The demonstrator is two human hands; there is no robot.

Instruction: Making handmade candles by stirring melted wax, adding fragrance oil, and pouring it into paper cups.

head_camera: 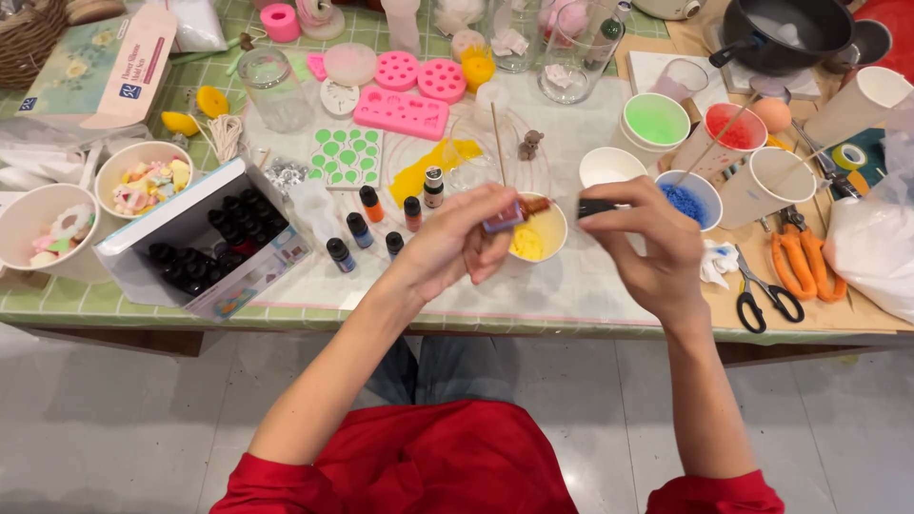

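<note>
Small dye bottle (519,211), amber neck w/ label, tilted over a paper cup (550,231) of pale yellow liquid. Left hand (455,240) fingers pinched tight round the bottle body. Right hand (649,243) just beside, fingers pressed together on a small black cap (596,207). More dark-capped bottles (373,226) stand nearby on the glossy worktop (571,295); pink silicone moulds (402,112) further back.

I see a bright, even picture lit from overhead, with only soft, short shadows under the cups and bottles on the tabletop (571,295). Faint glare sits on the clear jars at the far edge. My fingers (495,224) are slightly blurred, and the wide lens bends the edges.
</note>
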